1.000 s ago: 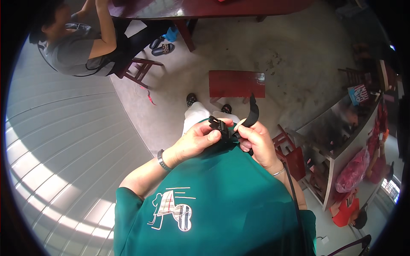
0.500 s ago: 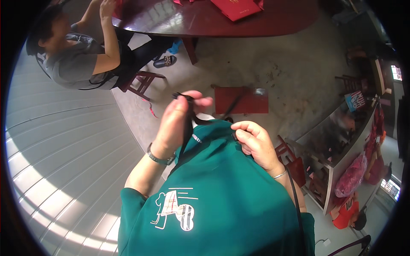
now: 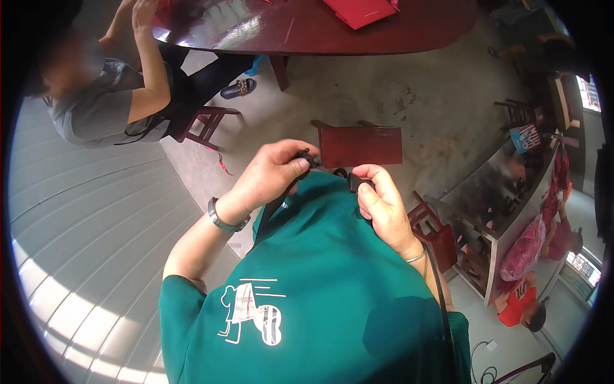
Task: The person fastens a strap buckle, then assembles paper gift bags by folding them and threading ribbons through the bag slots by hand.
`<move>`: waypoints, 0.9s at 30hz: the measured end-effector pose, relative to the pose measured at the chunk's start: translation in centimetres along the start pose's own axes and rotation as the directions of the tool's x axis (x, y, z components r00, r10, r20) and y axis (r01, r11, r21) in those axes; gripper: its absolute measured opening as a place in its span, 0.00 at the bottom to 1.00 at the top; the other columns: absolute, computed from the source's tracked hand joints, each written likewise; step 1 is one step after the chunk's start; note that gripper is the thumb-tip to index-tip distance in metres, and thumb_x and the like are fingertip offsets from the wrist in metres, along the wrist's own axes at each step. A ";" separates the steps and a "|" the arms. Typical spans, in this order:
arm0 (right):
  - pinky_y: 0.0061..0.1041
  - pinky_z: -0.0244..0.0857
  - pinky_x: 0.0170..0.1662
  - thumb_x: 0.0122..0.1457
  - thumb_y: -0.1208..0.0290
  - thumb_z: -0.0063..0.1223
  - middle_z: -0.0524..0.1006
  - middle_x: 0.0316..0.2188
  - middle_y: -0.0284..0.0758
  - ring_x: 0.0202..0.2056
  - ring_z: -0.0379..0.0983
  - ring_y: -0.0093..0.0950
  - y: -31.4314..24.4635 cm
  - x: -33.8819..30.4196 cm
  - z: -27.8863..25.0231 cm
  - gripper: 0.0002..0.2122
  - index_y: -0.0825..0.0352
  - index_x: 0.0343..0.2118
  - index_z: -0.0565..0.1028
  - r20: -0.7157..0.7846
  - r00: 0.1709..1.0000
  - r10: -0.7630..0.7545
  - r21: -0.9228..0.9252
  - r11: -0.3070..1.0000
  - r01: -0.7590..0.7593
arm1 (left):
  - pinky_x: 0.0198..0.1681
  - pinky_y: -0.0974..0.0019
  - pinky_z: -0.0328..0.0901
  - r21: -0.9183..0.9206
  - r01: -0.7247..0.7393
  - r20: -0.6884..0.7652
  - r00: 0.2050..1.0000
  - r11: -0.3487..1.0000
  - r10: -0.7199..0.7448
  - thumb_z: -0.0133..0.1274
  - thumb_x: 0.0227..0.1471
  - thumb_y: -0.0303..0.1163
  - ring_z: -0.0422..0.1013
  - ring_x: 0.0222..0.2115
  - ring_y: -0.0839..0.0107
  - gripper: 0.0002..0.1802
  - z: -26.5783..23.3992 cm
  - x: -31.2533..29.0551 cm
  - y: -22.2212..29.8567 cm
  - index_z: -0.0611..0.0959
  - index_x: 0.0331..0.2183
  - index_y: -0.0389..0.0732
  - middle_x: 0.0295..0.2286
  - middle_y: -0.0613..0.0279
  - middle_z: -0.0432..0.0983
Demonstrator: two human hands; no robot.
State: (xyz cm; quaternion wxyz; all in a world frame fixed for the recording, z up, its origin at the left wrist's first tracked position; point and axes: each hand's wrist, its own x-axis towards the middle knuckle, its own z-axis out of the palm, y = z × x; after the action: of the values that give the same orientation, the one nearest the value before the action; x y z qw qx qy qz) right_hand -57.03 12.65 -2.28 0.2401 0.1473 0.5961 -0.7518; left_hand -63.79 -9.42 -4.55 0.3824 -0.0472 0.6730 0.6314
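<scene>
My left hand (image 3: 268, 174) is closed on a black buckle half (image 3: 308, 157), with its thumb pressed on top. A black strap (image 3: 270, 216) runs down from that hand along my green shirt (image 3: 313, 269). Opposite it, my right hand (image 3: 385, 208) pinches another black buckle piece (image 3: 353, 184) between thumb and fingers. The two pieces face each other in front of my waist, a small gap apart. The folded fingers hide part of each piece.
A dark red stool (image 3: 361, 147) stands just ahead of my hands. Beyond is a large red table (image 3: 281, 29) bearing a red folder (image 3: 359, 9). A person (image 3: 96, 105) sits at the left. A workbench (image 3: 473, 211) and a wooden chair (image 3: 435, 233) are at the right.
My left hand has come down and right, toward my right hand, and its strap no longer swings. My right hand has risen slightly; its black piece now shows more clearly.
</scene>
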 end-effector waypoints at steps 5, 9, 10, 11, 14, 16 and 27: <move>0.10 0.48 0.25 0.62 0.67 0.50 0.66 0.27 0.22 0.22 0.53 0.10 -0.1 0.3 0.4 0.16 0.67 0.49 0.63 -0.077 0.997 -0.005 0.015 1.000 0.006 | 0.27 0.73 0.68 0.219 -0.405 -0.340 0.821 0.888 0.458 0.49 0.53 0.21 0.74 0.23 0.77 0.07 0.7 1.7 -3.5 0.76 0.36 0.32 0.23 0.62 0.77; 0.09 0.49 0.25 0.60 0.69 0.54 0.69 0.30 0.24 0.24 0.55 0.09 0.5 0.4 -0.1 0.15 0.66 0.47 0.64 -0.075 0.997 -0.033 0.082 0.996 0.040 | 0.27 0.68 0.68 0.017 -0.309 -0.365 0.884 0.951 0.293 0.46 0.53 0.20 0.75 0.23 0.70 0.03 3.9 0.6 -2.2 0.72 0.33 0.34 0.29 0.57 0.78; 0.09 0.49 0.26 0.60 0.70 0.55 0.70 0.30 0.25 0.24 0.56 0.09 0.5 0.5 -0.2 0.15 0.66 0.46 0.65 -0.074 0.996 -0.041 0.131 0.990 0.051 | 0.27 0.65 0.68 0.191 -0.401 -0.340 0.829 0.896 0.444 0.46 0.52 0.19 0.75 0.24 0.65 0.04 4.8 0.6 -2.5 0.72 0.33 0.34 0.28 0.55 0.77; 0.09 0.49 0.26 0.60 0.70 0.55 0.70 0.30 0.25 0.24 0.56 0.09 0.6 0.5 -0.4 0.15 0.66 0.46 0.65 -0.074 0.996 -0.039 0.128 0.991 0.048 | 0.27 0.63 0.68 0.356 -0.478 -0.289 0.761 0.803 0.581 0.46 0.51 0.18 0.74 0.25 0.61 0.05 5.5 0.7 -3.0 0.72 0.33 0.34 0.28 0.53 0.76; 0.11 0.57 0.31 0.59 0.70 0.57 0.71 0.32 0.27 0.29 0.62 0.11 0.6 0.5 -0.7 0.16 0.67 0.45 0.64 -0.064 0.997 -0.036 0.143 0.989 0.045 | 0.32 0.56 0.67 0.484 -0.567 -0.183 0.679 0.666 0.711 0.48 0.44 0.15 0.70 0.30 0.50 0.14 6.3 0.5 -3.1 0.72 0.37 0.35 0.30 0.49 0.71; 0.14 0.62 0.40 0.58 0.70 0.58 0.72 0.36 0.29 0.35 0.66 0.15 1.0 0.3 -0.8 0.17 0.68 0.45 0.65 -0.064 0.996 -0.059 0.151 0.986 0.068 | 0.33 0.56 0.66 0.516 -0.604 -0.128 0.646 0.607 0.752 0.48 0.42 0.14 0.70 0.31 0.50 0.16 6.4 0.2 -3.2 0.72 0.38 0.35 0.31 0.48 0.70; 0.19 0.63 0.47 0.59 0.73 0.57 0.73 0.39 0.32 0.41 0.67 0.18 1.2 0.0 -2.2 0.13 0.69 0.43 0.67 0.062 0.997 -0.038 0.051 0.998 0.035 | 0.40 0.55 0.64 0.527 -0.609 -0.066 0.666 0.593 0.743 0.52 0.49 0.24 0.66 0.37 0.51 0.19 7.5 -0.5 -4.0 0.68 0.44 0.36 0.38 0.48 0.66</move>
State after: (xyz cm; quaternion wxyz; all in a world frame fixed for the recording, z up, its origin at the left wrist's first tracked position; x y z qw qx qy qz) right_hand -56.54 14.62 -3.77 0.2413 0.1186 0.5720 -0.7749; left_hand -57.82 -3.79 -6.81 0.0111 0.2186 0.8151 0.5364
